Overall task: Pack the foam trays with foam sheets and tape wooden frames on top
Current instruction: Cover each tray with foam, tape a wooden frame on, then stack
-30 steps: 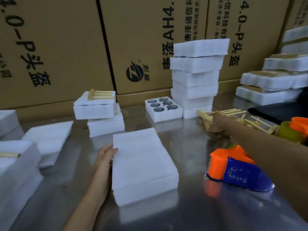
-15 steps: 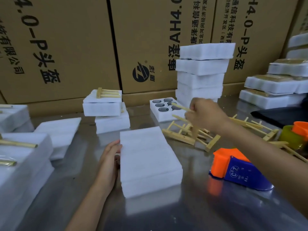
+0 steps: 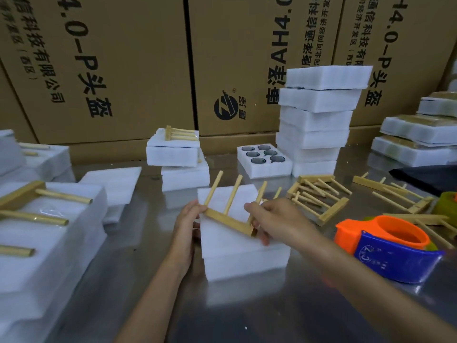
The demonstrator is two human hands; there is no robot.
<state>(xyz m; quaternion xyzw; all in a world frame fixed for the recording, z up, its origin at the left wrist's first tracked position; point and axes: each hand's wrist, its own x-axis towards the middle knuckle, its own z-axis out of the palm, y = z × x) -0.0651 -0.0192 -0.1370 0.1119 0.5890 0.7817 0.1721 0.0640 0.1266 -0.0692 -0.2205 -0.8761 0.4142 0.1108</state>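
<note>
So the steel table (image 3: pixel 247 318) was crowded with foam, and the covered foam tray (image 3: pixel 242 243) sat dead centre, long axis running away from the person. Over its near half hung the wooden frame (image 3: pixel 231 214), tilted, its base bar lying across the tray and its dowels pointing up and away toward the boxes. Both hands were on the bar: right hand (image 3: pixel 274 219) pinching the right end, fingers curled round it, left hand (image 3: pixel 189 219) pinching the left end while resting against the tray's side. My guess is it just needed laying flat. Half a second before, the right hand was carrying the frame in over the loose pile (image 3: pixel 319 196) while the left only steadied the tray. The tape dispenser (image 3: pixel 385 246) lay nearer the right hand.
</note>
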